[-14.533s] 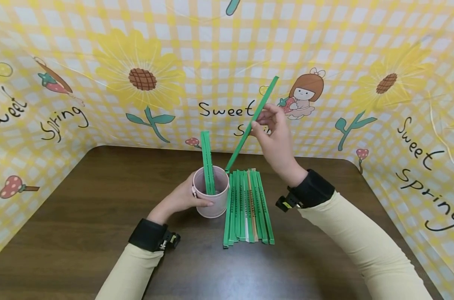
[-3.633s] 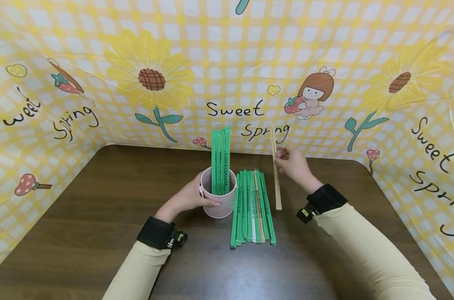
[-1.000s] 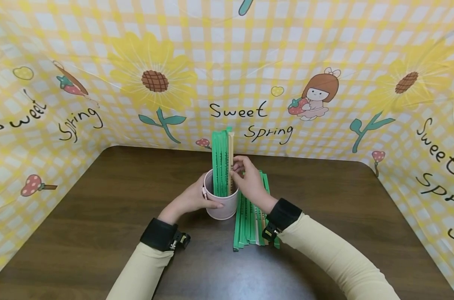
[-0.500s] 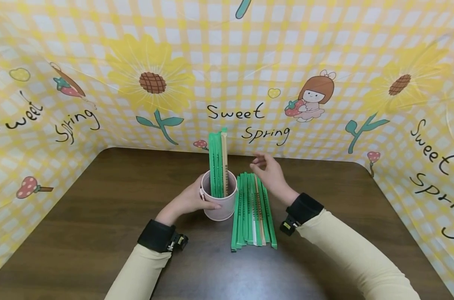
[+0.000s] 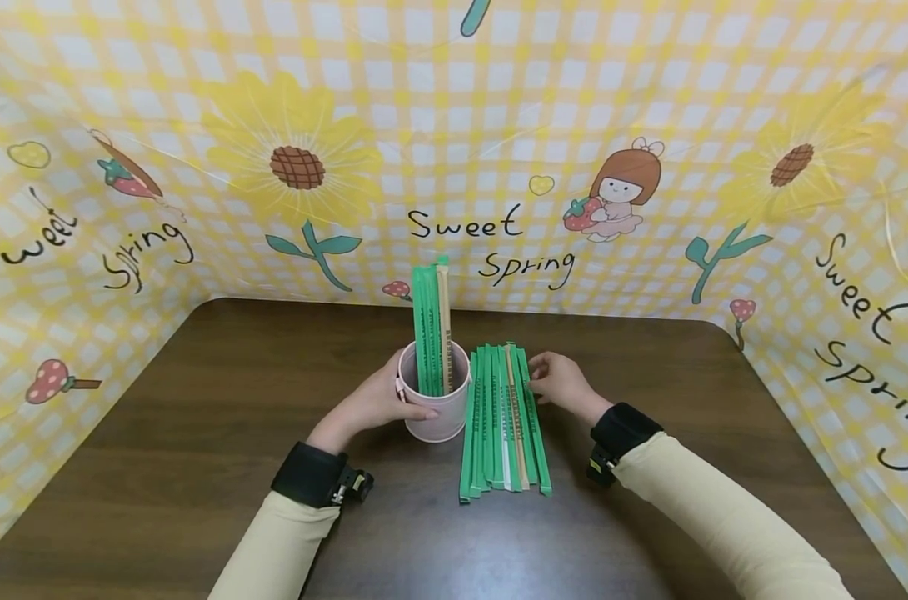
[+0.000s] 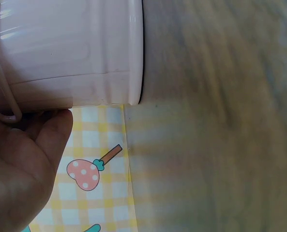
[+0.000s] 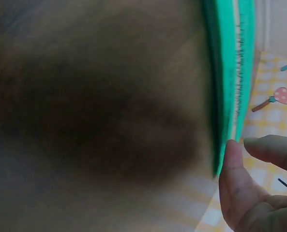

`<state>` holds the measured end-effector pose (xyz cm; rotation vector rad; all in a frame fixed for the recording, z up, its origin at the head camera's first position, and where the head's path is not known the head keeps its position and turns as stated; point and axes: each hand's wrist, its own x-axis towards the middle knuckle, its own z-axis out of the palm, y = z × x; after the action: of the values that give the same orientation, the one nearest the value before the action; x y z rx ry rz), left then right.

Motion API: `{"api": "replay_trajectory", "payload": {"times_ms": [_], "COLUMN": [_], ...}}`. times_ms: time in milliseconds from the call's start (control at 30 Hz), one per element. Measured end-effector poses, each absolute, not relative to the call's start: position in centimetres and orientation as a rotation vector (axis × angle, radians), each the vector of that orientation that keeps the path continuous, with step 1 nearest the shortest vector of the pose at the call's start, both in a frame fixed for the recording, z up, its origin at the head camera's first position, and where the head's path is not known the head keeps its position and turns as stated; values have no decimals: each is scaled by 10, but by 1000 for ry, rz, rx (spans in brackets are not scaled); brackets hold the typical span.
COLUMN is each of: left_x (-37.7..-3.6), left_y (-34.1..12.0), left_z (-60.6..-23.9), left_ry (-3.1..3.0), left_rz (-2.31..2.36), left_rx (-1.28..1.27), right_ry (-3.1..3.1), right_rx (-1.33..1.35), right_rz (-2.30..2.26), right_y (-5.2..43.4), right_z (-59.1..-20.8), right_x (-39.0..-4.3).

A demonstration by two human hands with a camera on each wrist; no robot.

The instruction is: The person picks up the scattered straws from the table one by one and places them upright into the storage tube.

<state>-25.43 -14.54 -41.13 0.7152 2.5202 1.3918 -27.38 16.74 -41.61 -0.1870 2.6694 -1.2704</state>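
A pink cup (image 5: 435, 410) stands mid-table with a bundle of green paper-wrapped sticks (image 5: 426, 325) and one tan stick (image 5: 444, 321) upright in it. My left hand (image 5: 375, 404) grips the cup's left side; the left wrist view shows the palm (image 6: 22, 169) against the cup's wall (image 6: 70, 53). To the right of the cup, a row of green sticks (image 5: 491, 425) with a tan one (image 5: 519, 442) among them lies flat. My right hand (image 5: 555, 385) rests at the row's right edge, where the thumb tip (image 7: 233, 179) touches the outermost green stick (image 7: 233, 72) and nothing is lifted.
The dark wooden table (image 5: 199, 400) is walled on three sides by a yellow checked backdrop (image 5: 454, 150) printed with sunflowers and "Sweet Spring". Black wrist straps sit on both cream sleeves.
The right hand put a tan stick into the cup, let go, and moved right and down onto the row's right edge. The left hand stayed on the cup.
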Motion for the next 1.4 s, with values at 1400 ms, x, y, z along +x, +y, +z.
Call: {"api": "replay_trajectory", "payload": {"times_ms": [1400], "left_x": [-257], "left_y": [-147], "left_z": [-414], "left_ry": [2484], "left_rz": [1430], "left_rx": [744], "right_ry": [2659], "right_rx": [-169], "right_rz": [-1551], "right_y": [160], "right_z": [-339], "right_x": [-278]}}
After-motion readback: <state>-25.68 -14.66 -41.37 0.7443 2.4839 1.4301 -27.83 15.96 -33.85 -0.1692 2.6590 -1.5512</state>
